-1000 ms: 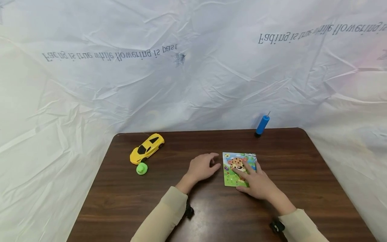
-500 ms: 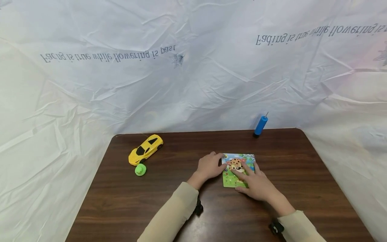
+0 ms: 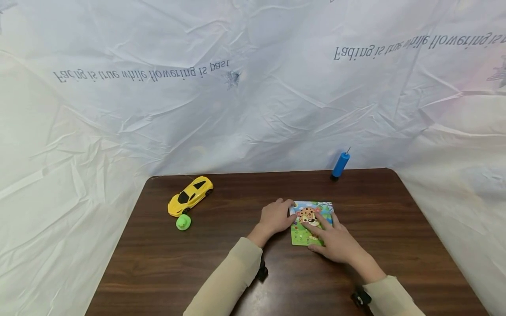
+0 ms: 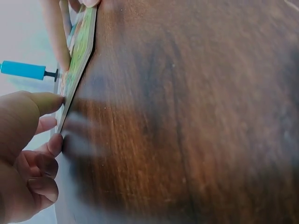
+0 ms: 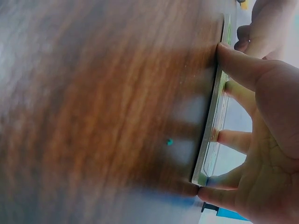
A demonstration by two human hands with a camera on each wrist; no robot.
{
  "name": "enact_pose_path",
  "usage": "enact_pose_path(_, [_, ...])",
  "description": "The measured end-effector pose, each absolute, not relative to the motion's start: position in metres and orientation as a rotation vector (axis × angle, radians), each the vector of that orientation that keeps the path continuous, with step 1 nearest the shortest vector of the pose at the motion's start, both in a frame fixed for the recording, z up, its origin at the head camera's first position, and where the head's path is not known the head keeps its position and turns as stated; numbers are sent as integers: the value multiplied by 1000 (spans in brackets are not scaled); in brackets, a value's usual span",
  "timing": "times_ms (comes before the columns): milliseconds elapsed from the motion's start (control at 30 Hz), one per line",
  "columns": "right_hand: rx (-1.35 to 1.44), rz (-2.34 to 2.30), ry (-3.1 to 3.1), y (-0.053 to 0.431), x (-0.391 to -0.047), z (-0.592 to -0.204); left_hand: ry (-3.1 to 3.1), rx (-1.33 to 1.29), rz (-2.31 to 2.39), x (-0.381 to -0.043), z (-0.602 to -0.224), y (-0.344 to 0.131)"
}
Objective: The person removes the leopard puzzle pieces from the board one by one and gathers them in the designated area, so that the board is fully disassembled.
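A thin rectangular board (image 3: 299, 237) with a cartoon leopard on a green and blue ground lies flat on the table. My right hand (image 3: 340, 241) rests on it with fingers spread. In the right wrist view the thumb (image 5: 238, 63) touches the near edge and the middle fingers stand on the printed face. My left hand (image 3: 274, 218) is at the board's left edge. In the left wrist view its thumb tip (image 4: 56, 100) touches that edge, and a fingertip (image 4: 55, 143) is at the far corner. The right fingers hide part of the leopard.
A yellow toy car (image 3: 190, 195) and a small green toy duck (image 3: 183, 222) sit at the table's left. At the back right stands a blue hand pump (image 3: 341, 165) with a thin needle. A pale printed sheet (image 3: 253, 109) hangs behind the brown table (image 3: 158, 272).
My left hand has moved right from beside the board until its thumb and a finger touch the left edge. The right hand has stayed on the board, which has not visibly shifted.
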State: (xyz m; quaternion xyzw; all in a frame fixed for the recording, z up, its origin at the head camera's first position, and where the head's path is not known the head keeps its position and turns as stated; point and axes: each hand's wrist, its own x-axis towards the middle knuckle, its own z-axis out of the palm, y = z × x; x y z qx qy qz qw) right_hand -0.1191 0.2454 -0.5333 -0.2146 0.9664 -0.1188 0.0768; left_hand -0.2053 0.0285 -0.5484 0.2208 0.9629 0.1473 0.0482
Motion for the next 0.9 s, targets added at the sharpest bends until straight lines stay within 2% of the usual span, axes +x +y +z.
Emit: enact_pose_path(900, [-636, -338, 2896, 245, -120, -532, 2791, 562, 828, -207, -542, 29])
